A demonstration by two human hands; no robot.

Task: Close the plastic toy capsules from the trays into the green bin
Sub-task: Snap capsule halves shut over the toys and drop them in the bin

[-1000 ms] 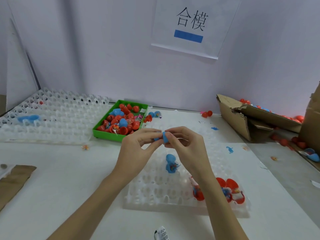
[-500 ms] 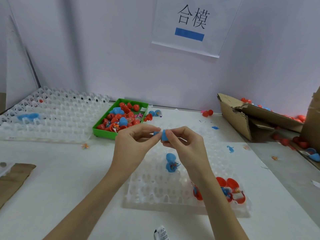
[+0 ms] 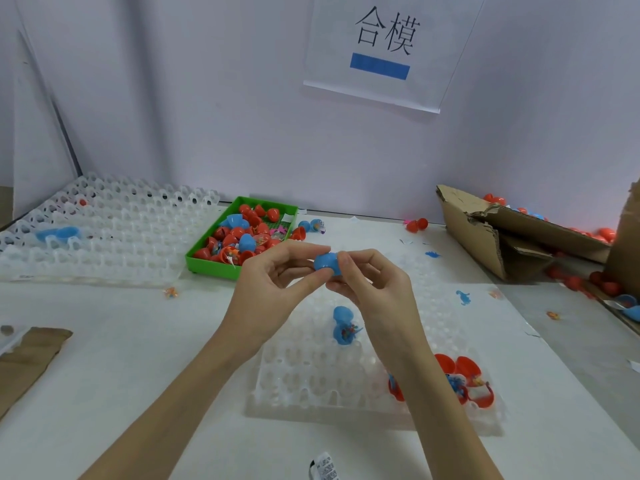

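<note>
The blue capsule (image 3: pixel 326 263) was pinched between left hand (image 3: pixel 273 292) and right hand (image 3: pixel 375 289) fingertips, under a wall sign (image 3: pixel 384 46) reading 合模.

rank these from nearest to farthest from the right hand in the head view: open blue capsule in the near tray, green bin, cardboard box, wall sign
1. Open blue capsule: in the near tray, just below the right hand.
2. Green bin: to the left, farther back.
3. Cardboard box: to the right, by the wall.
4. Wall sign: high on the wall.
</note>
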